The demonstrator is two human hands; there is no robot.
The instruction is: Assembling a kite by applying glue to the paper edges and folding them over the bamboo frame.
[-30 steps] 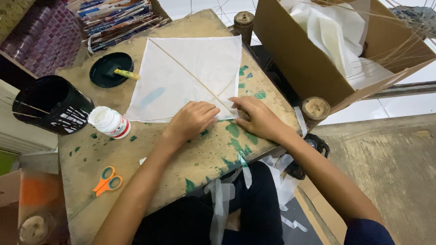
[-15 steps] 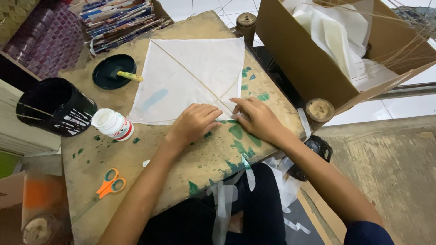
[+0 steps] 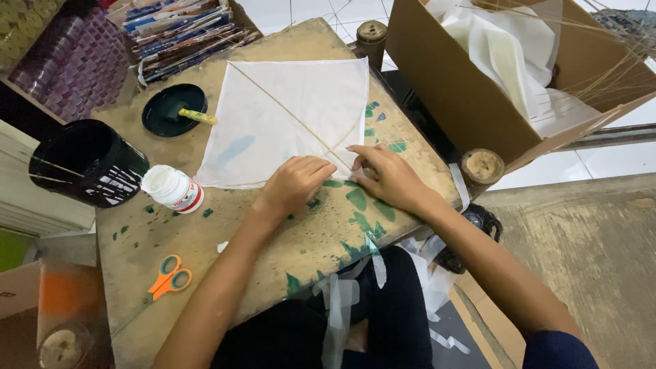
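Both hands pressed flat at the white kite (image 3: 287, 123) bottom corner: left hand (image 3: 295, 183), right hand (image 3: 386, 179), fingers together, unclamped. Kite spine running toward eleven o'clock; equally near.

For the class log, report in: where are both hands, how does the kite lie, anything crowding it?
Left hand and right hand press the near corner of the white paper kite, flat on the table. Glue bottle stands just clear, left.

The left hand (image 3: 295, 183) and right hand (image 3: 387, 176) are staying pressed on the near corner of the white kite (image 3: 287, 119), the right fingers spreading slightly farther onto the paper.
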